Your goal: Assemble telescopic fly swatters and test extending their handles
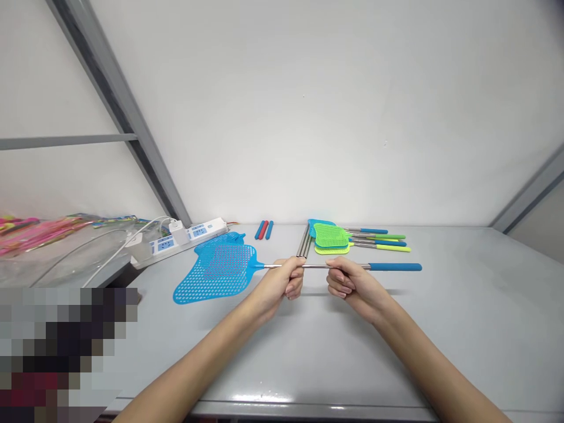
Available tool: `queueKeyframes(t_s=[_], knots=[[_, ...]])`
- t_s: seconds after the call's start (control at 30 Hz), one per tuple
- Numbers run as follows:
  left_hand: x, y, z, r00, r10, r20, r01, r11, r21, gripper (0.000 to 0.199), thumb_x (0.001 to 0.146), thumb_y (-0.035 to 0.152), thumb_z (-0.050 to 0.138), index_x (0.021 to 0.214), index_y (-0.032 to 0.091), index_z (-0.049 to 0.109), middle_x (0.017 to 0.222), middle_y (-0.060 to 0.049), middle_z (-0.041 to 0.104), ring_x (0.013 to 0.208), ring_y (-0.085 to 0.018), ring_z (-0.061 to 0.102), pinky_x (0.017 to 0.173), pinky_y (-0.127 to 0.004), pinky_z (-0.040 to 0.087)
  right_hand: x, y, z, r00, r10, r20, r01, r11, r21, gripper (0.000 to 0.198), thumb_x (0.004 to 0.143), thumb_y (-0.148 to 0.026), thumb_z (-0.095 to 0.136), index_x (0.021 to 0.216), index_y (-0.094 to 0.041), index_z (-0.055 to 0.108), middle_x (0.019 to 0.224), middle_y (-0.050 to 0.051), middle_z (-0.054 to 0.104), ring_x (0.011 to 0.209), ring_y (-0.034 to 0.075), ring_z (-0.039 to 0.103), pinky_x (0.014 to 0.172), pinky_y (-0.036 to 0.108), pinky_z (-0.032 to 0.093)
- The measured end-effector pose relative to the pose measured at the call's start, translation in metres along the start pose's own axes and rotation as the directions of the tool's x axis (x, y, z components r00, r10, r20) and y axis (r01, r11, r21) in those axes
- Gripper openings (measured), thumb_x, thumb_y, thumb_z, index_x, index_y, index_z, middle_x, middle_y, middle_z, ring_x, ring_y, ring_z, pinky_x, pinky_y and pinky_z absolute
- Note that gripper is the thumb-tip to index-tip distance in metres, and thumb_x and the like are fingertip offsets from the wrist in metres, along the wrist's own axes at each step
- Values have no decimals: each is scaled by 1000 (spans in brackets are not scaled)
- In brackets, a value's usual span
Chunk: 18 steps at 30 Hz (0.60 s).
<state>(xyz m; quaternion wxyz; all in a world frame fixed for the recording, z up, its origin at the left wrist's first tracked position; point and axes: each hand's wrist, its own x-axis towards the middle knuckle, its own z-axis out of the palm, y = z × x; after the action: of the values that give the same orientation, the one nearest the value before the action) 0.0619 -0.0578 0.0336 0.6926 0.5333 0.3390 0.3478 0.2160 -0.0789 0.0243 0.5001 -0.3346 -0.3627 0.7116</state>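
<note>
A blue fly swatter [394, 267] with a thin metal rod is held level above the table. My left hand [284, 281] is closed round the rod near the blue mesh head. Further along, my right hand [346, 279] pinches the same rod close to the blue grip. Behind them lies a pile of green, yellow and blue fly swatters [332, 235], their grips pointing right. Several bare metal rods [303, 242] lie beside that pile, partly hidden by my left hand. Another blue swatter head [224, 239] lies on the table, partly covered by the held one.
Short blue and red grips [263, 230] lie near the wall. A white power strip [194, 235] with plugged-in chargers and cables runs along the left edge. Bagged pink and coloured items [48, 235] sit at far left. The grey table [476, 329] meets a white wall behind.
</note>
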Motion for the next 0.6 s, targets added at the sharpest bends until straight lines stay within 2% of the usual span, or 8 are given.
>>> queueKeyframes(t_s=[0.6], knots=[[0,3,-8,1000,-9,2,9,1000,-10,36,75,31,39,46,19,21,33,8,21,33,-5,20,39,-22,19,-1,-2,-8,1000,-8,-23,8,1000,-11,34,70,-23,49,40,-18,32,37,-7,15,39,7,11,39,24,16]])
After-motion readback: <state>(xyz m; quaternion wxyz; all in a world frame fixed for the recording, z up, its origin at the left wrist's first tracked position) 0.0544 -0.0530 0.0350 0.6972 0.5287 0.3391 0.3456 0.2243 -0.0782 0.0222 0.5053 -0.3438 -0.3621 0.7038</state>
